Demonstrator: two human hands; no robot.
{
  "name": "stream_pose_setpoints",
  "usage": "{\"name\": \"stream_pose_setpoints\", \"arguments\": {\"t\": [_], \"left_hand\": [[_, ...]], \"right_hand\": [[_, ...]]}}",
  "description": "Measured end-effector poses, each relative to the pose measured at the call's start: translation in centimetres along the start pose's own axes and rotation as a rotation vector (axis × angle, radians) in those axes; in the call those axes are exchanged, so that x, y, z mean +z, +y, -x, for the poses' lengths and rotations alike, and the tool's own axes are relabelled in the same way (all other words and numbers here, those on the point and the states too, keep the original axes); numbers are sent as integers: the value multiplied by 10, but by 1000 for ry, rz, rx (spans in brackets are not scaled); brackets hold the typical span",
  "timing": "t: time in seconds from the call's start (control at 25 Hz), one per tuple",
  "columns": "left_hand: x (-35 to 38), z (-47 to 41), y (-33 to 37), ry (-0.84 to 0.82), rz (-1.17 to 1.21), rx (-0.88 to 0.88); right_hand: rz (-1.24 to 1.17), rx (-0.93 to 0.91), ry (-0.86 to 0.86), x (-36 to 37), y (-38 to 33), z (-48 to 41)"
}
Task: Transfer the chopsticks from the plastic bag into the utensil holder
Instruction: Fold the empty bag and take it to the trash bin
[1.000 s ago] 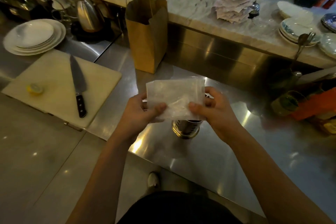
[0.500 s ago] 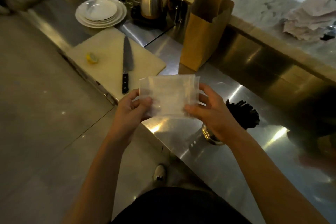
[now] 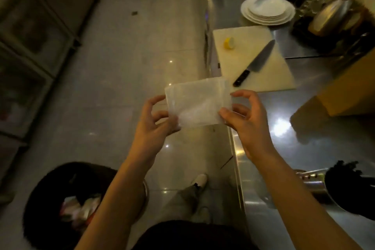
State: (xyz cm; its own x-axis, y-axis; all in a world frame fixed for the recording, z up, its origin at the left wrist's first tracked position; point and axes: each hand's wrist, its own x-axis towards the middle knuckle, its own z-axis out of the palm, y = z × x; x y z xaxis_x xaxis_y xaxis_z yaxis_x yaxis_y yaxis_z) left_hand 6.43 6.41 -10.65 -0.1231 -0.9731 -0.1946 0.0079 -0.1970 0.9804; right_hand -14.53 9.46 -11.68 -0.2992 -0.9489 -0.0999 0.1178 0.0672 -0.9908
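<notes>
The room is dim, with warm light. The floor (image 3: 125,79) has pale glossy tiles that reflect small spots of light. Cabinets (image 3: 30,46) with glass doors stand at the left. A shiny steel table (image 3: 304,128) runs along the right.

Steel counter (image 3: 284,148) has a white cutting board (image 3: 253,50) on it, black-handled knife (image 3: 256,62) lying diagonally across, and a yellow lemon piece (image 3: 228,43) near the far corner. Stack of white plates (image 3: 267,9) just behind. Brown paper bag (image 3: 349,91) off right. Dark bin (image 3: 46,199) sits on the floor.
</notes>
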Motion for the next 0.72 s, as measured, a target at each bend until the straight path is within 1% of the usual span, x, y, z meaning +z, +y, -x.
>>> {"name": "stream_pose_setpoints", "arguments": {"t": [0.08,0.16,0.28,0.36,0.44,0.6,0.72], "left_hand": [[-28,38,-5,180,-33,44],[-52,70,-9,315,-54,95],[-86,111,-13,503,-106,146],[-105,136,-18,587,-136,145],[-117,152,-22,627,-162,133],[-159,194,-32,729,-84,69],[-195,233,-42,765,-26,34]], "right_hand": [[32,4,-165,31,10,12],[44,18,-275,60,17,25],[65,-17,-434,101,18,47],[116,-50,-531,125,18,63],[170,-59,-583,137,18,73],[289,-57,-727,179,25,110],[326,-65,-801,218,31,144]]}}
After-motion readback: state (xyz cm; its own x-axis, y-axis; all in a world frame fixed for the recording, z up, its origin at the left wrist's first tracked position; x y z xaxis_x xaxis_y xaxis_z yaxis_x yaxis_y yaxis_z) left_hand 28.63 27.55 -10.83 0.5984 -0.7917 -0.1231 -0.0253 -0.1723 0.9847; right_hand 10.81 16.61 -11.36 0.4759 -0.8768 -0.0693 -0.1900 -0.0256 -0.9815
